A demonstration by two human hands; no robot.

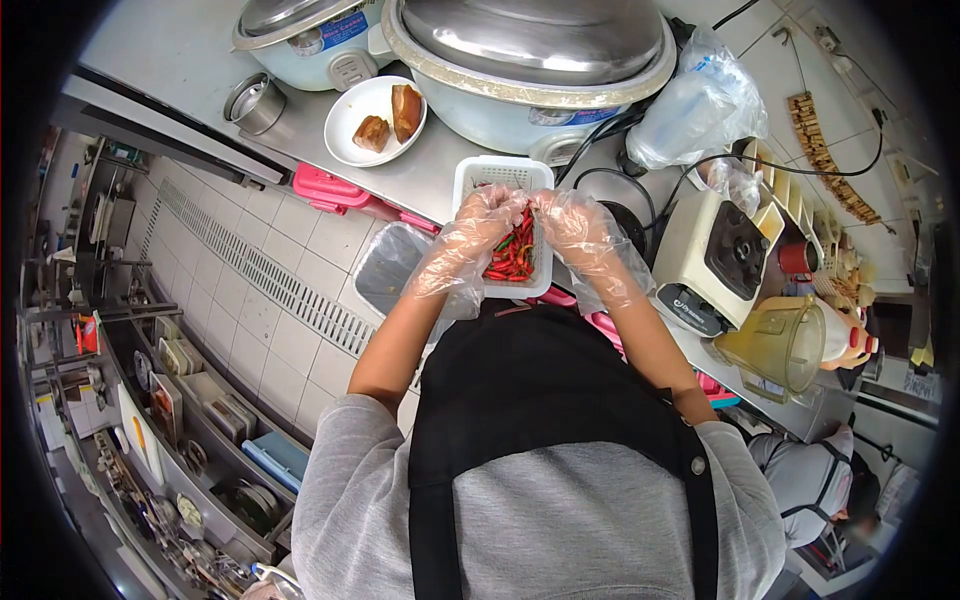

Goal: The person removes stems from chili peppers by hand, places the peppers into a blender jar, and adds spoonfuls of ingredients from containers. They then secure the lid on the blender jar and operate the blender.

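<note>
A white plastic basket (543, 272) holds many slim red chili peppers (512, 262) with a few green ones among them. My left hand (487, 213) and my right hand (572, 222), both in clear plastic gloves, meet fingertip to fingertip over the basket. The fingers of each are closed in a pinch; whatever is between them is too small to make out. Under my left forearm sits a grey, clear-walled plastic tub (392, 268), partly hidden by the glove.
Behind the basket stand a large rice cooker (530, 100) and a smaller one (310, 55). A white bowl (345, 135) with two brown pieces lies left of them, near a metal cup (255, 104). Right are cables, a blender base (710, 260) and its jug (775, 345). Another person (805, 475) is lower right.
</note>
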